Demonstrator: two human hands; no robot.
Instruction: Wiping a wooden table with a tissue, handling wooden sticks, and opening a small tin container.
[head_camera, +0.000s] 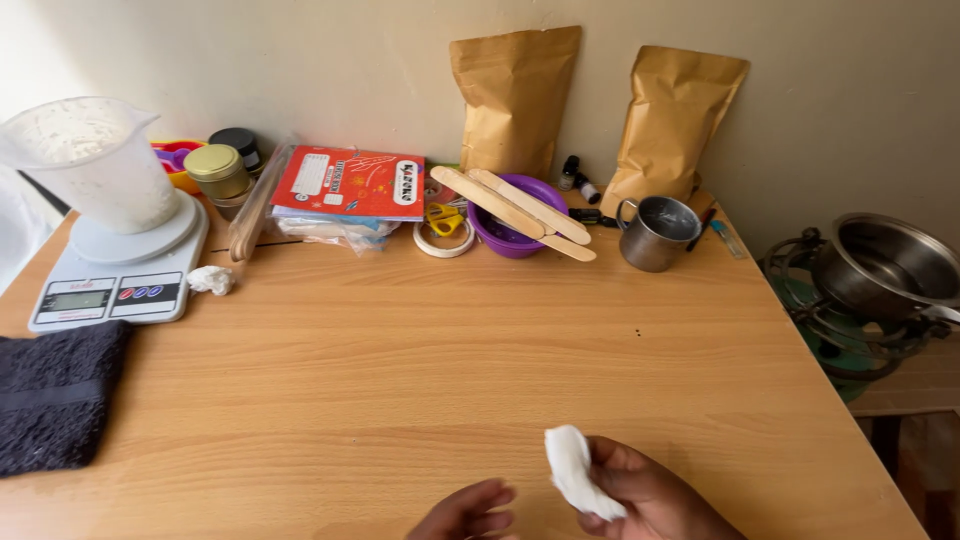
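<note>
You had the wooden table spread under you, most of its things pushed to the far edge: two brown paper pouches leaning on the wall, a plastic jug of white powder standing on a kitchen scale at the far left, and a dark towel lying flat at the left edge, just in front of the scale. Off the table's right side a steel pan sat on a stove.

Further in along the back sat a red booklet, a purple bowl with flat wooden sticks laid across it, and a steel mug just to the bowl's right. A small crumpled white scrap lay beside the scale.

Both your hands were at the near edge, well apart from all of that. Your right hand had its grip clamped on a wad of white tissue, fingers curled round the lower part. The wad's long axis ran from upper left to lower right, its free end sticking up and to the left, toward your other hand. Your left hand sat just beside it, close but not touching, fingers loosely curled and holding nothing. So the tissue lay to the right of your left hand, and the right hand was plainly the nearer one, since it already had hold.
</note>
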